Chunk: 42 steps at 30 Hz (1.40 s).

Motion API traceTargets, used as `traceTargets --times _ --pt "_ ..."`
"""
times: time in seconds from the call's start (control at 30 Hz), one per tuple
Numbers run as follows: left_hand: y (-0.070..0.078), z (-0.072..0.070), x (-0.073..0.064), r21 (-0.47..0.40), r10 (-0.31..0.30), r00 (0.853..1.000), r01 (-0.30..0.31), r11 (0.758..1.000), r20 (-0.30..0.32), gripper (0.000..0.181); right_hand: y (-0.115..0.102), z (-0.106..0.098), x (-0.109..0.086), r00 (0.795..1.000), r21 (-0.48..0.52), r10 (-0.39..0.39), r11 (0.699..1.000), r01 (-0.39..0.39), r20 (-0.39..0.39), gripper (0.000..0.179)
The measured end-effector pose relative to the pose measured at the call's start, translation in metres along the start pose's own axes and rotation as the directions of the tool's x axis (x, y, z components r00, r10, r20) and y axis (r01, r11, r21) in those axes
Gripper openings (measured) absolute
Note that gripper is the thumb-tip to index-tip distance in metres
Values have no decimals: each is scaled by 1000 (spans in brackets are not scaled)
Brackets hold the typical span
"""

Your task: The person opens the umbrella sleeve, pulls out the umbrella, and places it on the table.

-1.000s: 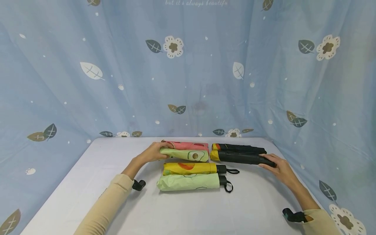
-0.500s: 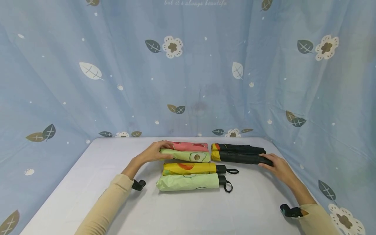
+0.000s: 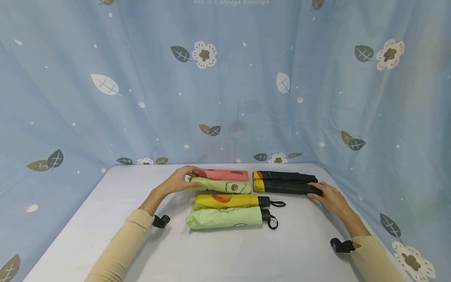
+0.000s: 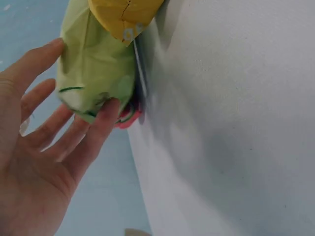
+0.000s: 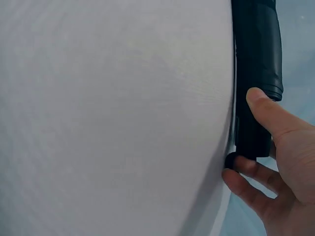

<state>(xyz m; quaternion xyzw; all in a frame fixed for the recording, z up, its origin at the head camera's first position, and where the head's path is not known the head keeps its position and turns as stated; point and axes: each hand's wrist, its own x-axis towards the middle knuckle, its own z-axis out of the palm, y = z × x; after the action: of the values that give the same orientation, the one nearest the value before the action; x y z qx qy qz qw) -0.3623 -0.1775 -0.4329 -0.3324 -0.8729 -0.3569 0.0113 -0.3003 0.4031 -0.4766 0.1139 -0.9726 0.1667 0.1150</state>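
Observation:
A folded light green umbrella [image 3: 220,185] with an avocado print lies at the back, in front of a pink umbrella [image 3: 225,175]. My left hand [image 3: 179,179] touches its left end. The left wrist view shows extended, spread fingers beside the green umbrella [image 4: 96,64]. On the right, two black umbrellas with yellow ends lie side by side. My right hand [image 3: 331,197] holds the nearer black umbrella [image 3: 282,187] at its right end. In the right wrist view, the thumb presses the black handle [image 5: 253,130], with fingers around its end.
A yellow umbrella [image 3: 227,201] and another light green umbrella [image 3: 225,218] lie nearer me, black handles and straps to the right. The farther black umbrella [image 3: 285,176] lies at the back. Blue curtain [image 3: 225,98] surrounds the white table [image 3: 225,254].
My left hand has slid left along the green umbrella, its fingers loosening. The nearer black umbrella's right end has shifted slightly left with my right hand. The head view has shifted slightly.

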Motion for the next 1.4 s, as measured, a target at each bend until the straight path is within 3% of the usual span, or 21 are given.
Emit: traceTargets --times 0.27,0.53,0.77,0.97,1.17,1.4 --pt "4 -4 1 -31 -6 1000 6 1000 0 52 1 -4 6 1000 -22 6 1000 -6 -20 52" --pt "6 -5 -3 -24 -36 999 36 999 12 51 -2 -13 6 999 3 46 999 -46 22 49" --pt "16 -4 -9 83 -43 998 46 995 -37 47 -8 -18 5 999 -15 36 999 -36 7 46" --pt "30 -2 -13 133 9 995 4 991 -96 38 -21 -22 6 999 -35 -2 999 1 -34 43" --pt "44 1 -20 118 42 998 -35 992 -55 37 -39 -23 6 998 -69 -36 997 32 -58 44" --pt "46 10 -28 118 50 999 -49 992 -5 38 -64 -23 8 997 -98 -66 993 63 -32 44"
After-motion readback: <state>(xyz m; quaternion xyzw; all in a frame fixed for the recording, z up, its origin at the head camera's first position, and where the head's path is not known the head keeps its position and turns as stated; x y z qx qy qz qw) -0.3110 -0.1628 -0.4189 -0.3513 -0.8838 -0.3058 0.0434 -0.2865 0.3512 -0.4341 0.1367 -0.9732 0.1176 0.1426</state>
